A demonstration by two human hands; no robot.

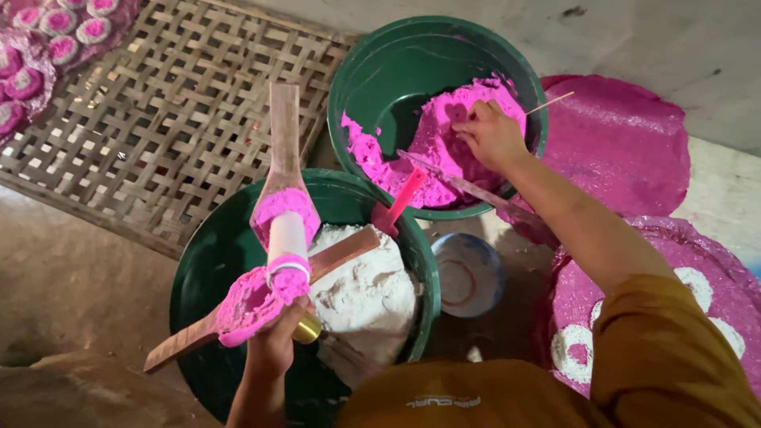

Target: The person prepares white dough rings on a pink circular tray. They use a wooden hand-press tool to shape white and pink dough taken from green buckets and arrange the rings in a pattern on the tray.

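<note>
At ten o'clock, finished pink-and-white pieces [57, 22] lie beside the woven mat [166, 119]. At centre, the left hand [273, 349] grips a white tube [287, 238] smeared with pink dough, over the near bowl [206, 261] of white dough [365, 297], with much dough unused. At one o'clock, the right hand [491, 135], fingers curled, digs into pink dough [432, 143] in the far bowl [380, 71].

Left hand [273, 349] gripping closed, forearm rising from below, wrist straight; right arm stretching forward across the body, orange sleeve at the elbow, right hand [491, 135] pressing palm-down, fingers curled.
</note>
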